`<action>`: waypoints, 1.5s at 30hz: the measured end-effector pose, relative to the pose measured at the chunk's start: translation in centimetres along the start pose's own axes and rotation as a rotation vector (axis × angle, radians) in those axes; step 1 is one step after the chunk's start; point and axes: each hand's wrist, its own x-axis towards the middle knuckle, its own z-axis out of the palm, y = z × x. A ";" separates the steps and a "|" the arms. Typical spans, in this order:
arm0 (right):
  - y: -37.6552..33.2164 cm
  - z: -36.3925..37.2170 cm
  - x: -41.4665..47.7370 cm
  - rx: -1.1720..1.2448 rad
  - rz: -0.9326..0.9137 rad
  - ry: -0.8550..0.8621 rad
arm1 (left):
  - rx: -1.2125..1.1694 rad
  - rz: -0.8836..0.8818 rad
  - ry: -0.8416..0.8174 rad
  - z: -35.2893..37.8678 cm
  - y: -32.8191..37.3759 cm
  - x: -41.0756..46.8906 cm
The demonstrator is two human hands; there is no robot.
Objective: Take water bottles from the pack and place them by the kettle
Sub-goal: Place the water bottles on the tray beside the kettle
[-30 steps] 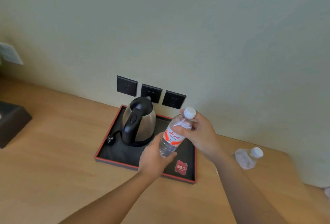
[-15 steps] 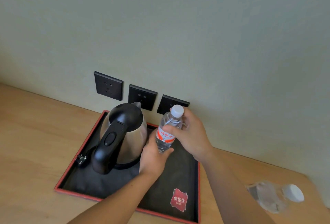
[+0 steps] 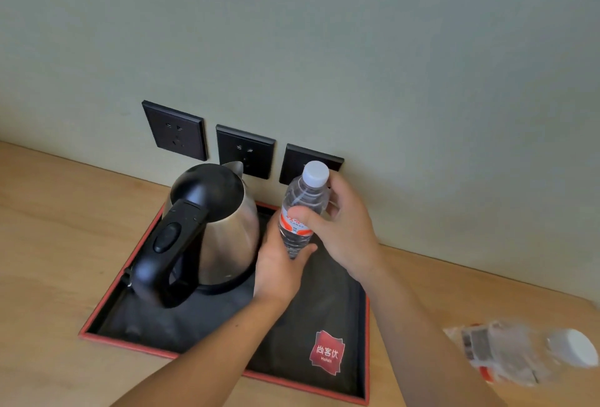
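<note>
Clear bottle (image 3: pixel 300 211) — white cap, red label

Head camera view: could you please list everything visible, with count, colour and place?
kettle: one, steel with black lid and handle, on the tray's left half.
tray: one, black with red rim, on the counter.
held bottle: one, clear, white cap, upright right of the kettle.
second bottle: one, clear, white cap, blurred, counter's right edge.
sockets: three, black, on the wall.
counter: one, light wood.
hands: left hand at the held bottle's base, right hand on its middle.
</note>
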 end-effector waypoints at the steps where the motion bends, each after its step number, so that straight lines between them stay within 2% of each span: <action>1: 0.1 0.1 -0.1 0.010 -0.005 0.010 | -0.005 -0.008 -0.004 -0.1 0.1 0.0; 5: 0.7 0.5 -1.0 0.034 -0.003 0.096 | -0.032 -0.056 -0.020 -0.5 0.4 -1.2; 8: 0.3 0.4 -2.9 0.017 0.025 0.228 | -0.019 -0.153 -0.044 -1.1 0.7 -4.5; 11: -1.0 -0.4 -7.1 0.119 0.102 0.325 | -0.031 -0.183 -0.132 -1.8 1.2 -9.3; 14: -3.0 -2.4 -13.5 0.063 0.150 0.336 | -0.046 -0.121 -0.270 -1.8 2.1 -14.3; 17: -5.3 -6.4 -19.6 -0.038 0.143 0.335 | 0.022 0.017 -0.511 -0.4 3.6 -18.1; 23: -7.5 -17.9 -25.1 -0.203 0.055 0.627 | 0.064 0.107 -0.729 4.9 7.0 -21.0; 26: -5.8 -21.6 -24.9 -0.139 0.138 0.612 | 0.090 0.044 -0.682 7.6 7.8 -21.0; 32: 0.7 -24.2 -22.6 -0.038 0.346 0.221 | 0.061 0.019 -0.537 13.7 7.4 -19.2; 36: 4.1 -24.0 -20.9 -0.041 0.305 0.059 | 0.007 -0.018 -0.439 17.3 6.0 -18.9; 40: 5.6 -23.4 -20.0 0.009 0.265 -0.015 | -0.064 -0.125 -0.327 19.4 5.2 -18.9; 45: 4.9 -22.5 -19.0 -0.015 0.264 0.031 | -0.042 -0.115 -0.244 19.2 6.1 -18.0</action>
